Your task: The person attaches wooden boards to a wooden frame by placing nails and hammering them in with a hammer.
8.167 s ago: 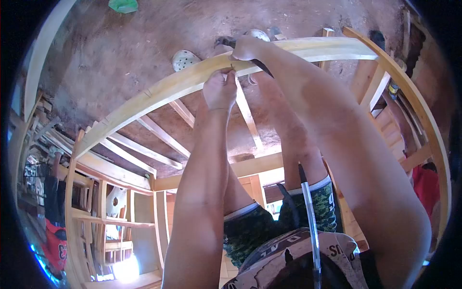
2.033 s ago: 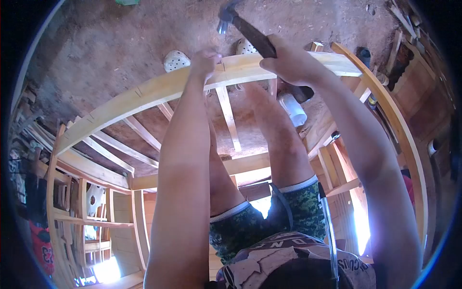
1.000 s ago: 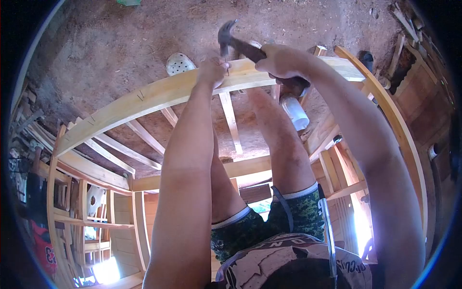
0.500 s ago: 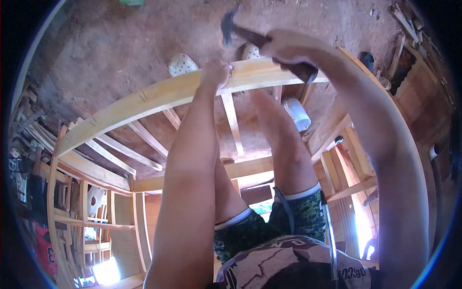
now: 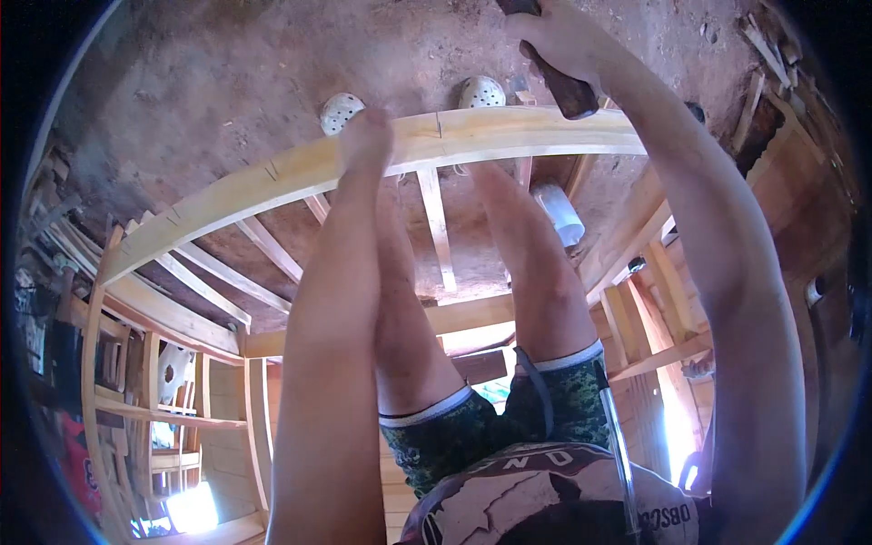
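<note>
My right hand is wrapped round the dark handle of a hammer, raised beyond the wooden beam; the hammer's head is cut off by the top edge of the view. A nail stands in the upper face of the pale curved-looking beam. To the left of that nail is my left hand, over the beam and blurred. It looks closed like a fist, but anything inside it is hidden. More nails stick up from the beam farther left.
Below the beam, wooden slats run across the frame between my legs. White perforated shoes show past the beam. A white container lies on the dirt floor. Wooden framing stands at left, and scrap wood lies at far right.
My right hand has lifted the hammer up and away from the beam. My left hand has moved left, off the nail, which now stands by itself.
</note>
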A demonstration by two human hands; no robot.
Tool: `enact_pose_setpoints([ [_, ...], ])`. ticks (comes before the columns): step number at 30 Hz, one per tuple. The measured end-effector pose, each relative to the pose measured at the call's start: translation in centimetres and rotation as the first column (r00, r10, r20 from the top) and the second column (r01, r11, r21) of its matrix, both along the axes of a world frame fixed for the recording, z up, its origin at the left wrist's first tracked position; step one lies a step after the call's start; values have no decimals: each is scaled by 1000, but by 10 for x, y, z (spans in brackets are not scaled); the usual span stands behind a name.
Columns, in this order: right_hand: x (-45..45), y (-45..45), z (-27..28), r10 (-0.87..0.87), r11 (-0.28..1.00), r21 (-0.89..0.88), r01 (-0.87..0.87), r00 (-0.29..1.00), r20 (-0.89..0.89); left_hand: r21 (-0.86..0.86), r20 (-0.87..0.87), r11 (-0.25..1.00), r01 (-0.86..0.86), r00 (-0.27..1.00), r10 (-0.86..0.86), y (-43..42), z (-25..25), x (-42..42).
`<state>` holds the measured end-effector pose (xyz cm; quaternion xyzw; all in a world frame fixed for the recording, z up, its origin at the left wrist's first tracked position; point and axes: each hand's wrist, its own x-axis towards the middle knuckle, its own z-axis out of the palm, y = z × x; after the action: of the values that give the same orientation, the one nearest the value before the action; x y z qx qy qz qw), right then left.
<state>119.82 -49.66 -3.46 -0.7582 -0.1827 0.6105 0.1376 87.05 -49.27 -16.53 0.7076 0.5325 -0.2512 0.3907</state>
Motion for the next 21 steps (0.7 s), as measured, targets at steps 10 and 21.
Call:
enact_pose_setpoints([
  [10, -10, -5, 3, 356, 915, -184, -359, 933, -51, 345, 58, 938, 46, 996, -70, -2, 48, -18],
  [21, -43, -13, 0, 393, 854, -290, -433, 900, -189, 390, 133, 920, 32, 987, -91, 5, 52, -11],
])
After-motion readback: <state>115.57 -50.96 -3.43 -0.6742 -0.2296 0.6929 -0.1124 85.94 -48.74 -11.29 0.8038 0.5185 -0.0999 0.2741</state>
